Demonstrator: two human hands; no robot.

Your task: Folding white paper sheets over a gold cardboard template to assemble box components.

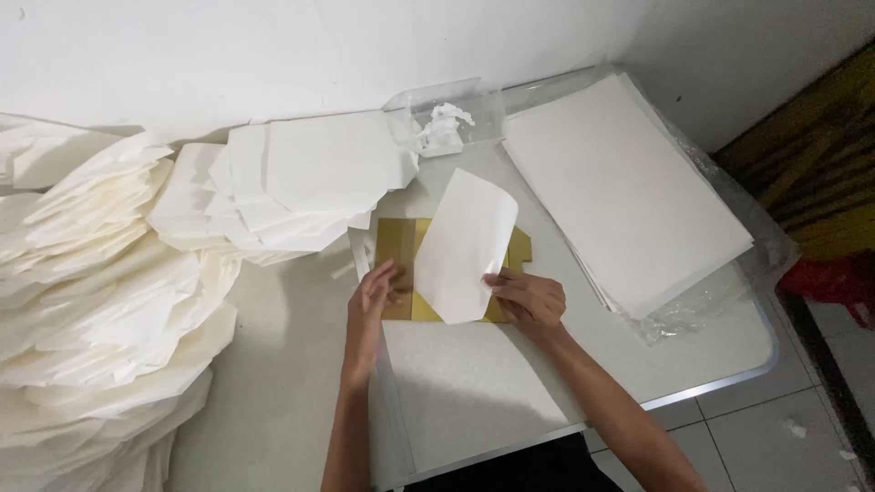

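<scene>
A white paper sheet [465,241] curls up over a flat gold card template [398,239] near the middle of the table. My right hand [531,301] pinches the sheet's lower right edge. My left hand [374,301] presses its fingers on the gold template at the sheet's lower left edge. Whether the left fingers grip the paper or only rest on the card is unclear.
A tall stack of flat white sheets in clear plastic wrap [629,191] lies at the right. Piles of folded white paper [301,182] fill the back, and more of them [100,310] fill the left. A clear plastic box [447,118] stands by the wall. The table's metal edge [720,378] runs at the front right.
</scene>
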